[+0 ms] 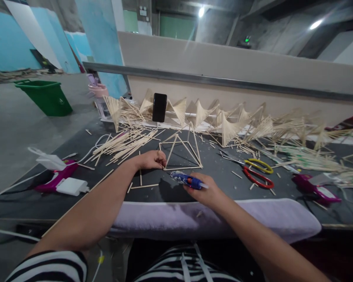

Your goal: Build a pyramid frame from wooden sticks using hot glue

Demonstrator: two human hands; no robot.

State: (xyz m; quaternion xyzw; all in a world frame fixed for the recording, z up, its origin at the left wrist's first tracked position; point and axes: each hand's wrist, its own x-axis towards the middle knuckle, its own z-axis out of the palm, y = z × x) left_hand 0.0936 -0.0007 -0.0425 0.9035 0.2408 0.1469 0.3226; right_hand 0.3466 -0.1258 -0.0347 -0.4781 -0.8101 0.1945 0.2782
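Note:
My right hand (204,188) is closed around a blue hot glue gun (191,181), its nozzle end pointing left, low over the dark table. A frame of thin wooden sticks (184,168) stands upright in front of me, with triangular sides. My left hand (153,159) has its fingers pinched at the frame's near left corner. Its fingertips hide most of what they grip there. Left of the frame, a few loose sticks (144,186) lie on the table close to my left wrist.
Yellow-and-red-handled scissors (257,172) lie to the right. A loose stick pile (129,147) is at the left. Behind stand several fanned stick models (204,113) and a black phone (159,107). Magenta power strips (57,176) with white cables sit leftward; a lilac cushion (170,219) lines the front edge.

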